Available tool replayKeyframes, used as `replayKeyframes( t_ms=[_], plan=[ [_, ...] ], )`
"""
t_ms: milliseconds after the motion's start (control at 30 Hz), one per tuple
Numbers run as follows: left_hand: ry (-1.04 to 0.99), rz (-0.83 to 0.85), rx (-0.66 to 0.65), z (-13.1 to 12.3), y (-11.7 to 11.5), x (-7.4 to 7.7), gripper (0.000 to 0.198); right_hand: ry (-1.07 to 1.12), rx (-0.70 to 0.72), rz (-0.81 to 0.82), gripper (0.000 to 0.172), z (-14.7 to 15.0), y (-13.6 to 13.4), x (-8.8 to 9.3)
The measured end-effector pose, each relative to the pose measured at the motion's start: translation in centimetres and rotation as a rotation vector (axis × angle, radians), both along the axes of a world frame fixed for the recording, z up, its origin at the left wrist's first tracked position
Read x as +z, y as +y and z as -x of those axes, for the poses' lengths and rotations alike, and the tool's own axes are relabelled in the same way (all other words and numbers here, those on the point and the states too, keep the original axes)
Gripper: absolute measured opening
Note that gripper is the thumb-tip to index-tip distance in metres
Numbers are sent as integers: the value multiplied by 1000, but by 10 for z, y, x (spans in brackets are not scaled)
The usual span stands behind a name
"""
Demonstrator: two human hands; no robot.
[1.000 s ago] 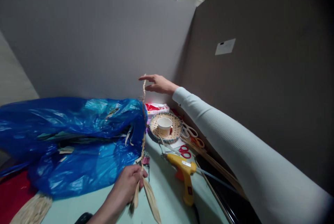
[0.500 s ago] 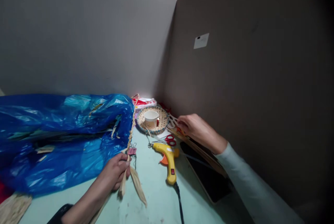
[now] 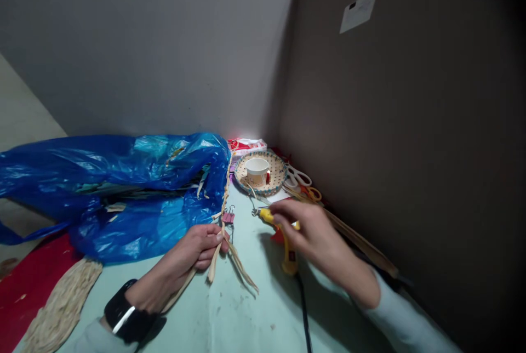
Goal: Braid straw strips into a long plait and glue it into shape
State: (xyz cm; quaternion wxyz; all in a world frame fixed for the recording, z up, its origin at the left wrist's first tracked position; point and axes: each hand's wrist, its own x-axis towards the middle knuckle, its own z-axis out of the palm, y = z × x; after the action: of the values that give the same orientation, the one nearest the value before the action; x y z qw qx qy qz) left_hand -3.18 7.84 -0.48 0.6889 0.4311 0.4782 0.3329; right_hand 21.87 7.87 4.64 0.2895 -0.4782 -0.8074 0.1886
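My left hand (image 3: 207,246) is closed in a pinch on a braided cord of dried husk strips (image 3: 225,191). Loose strip ends (image 3: 242,271) hang out below its fingers. A pink binder clip (image 3: 228,216) lies just beyond those fingertips. My right hand (image 3: 310,232) hovers over the yellow glue gun (image 3: 290,265), covering part of its body. Its fingers are bent and apart, with nothing visible in them. Under them, the red-handled scissors seen earlier are hidden.
Left is a blue plastic bag (image 3: 152,232) of husks; nearer, a coiled pale bundle (image 3: 66,303) lies on red material. Behind are a woven tray (image 3: 279,177) bearing a paper cup (image 3: 257,172), white-handled scissors (image 3: 298,176) and orange-handled scissors (image 3: 314,194). Partition walls close off the back and right.
My right hand has moved from the scissors by the right wall, left and nearer, to above the glue gun. My left hand keeps its pinch on the braid. The view has shifted.
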Motion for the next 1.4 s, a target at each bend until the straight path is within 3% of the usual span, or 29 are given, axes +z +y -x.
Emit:
replayKeyframes(
  t_ms=[133, 267, 700, 867, 1033, 1133, 1267, 1400],
  plan=[
    [-27, -29, 3, -5, -3, 0, 24, 19, 146, 176, 19, 53, -14, -15],
    [12, -75, 19, -10, -4, -3, 25, 44, 160, 246, 15, 75, -5, -31],
    [470, -313, -28, -10, -4, -9, 35, 138, 0, 324, 24, 86, 15, -43],
    [741, -494, 10, -8, -4, 12, 32, 205, -78, 341, 18, 87, 14, -43],
    [1004, -621, 53, -20, -20, 31, 27, 277, -82, 330, 18, 86, 11, -43],
    [1142, -641, -16, -38, -37, 24, 30, 340, -75, 377, 17, 85, 12, -47],
    [1259, -596, -150, -63, -59, 10, 57, 448, -22, 511, 17, 83, 14, -50],
    [1244, -582, -204, -72, -70, 11, 55, 543, 44, 613, 20, 82, 11, -48]
  ],
)
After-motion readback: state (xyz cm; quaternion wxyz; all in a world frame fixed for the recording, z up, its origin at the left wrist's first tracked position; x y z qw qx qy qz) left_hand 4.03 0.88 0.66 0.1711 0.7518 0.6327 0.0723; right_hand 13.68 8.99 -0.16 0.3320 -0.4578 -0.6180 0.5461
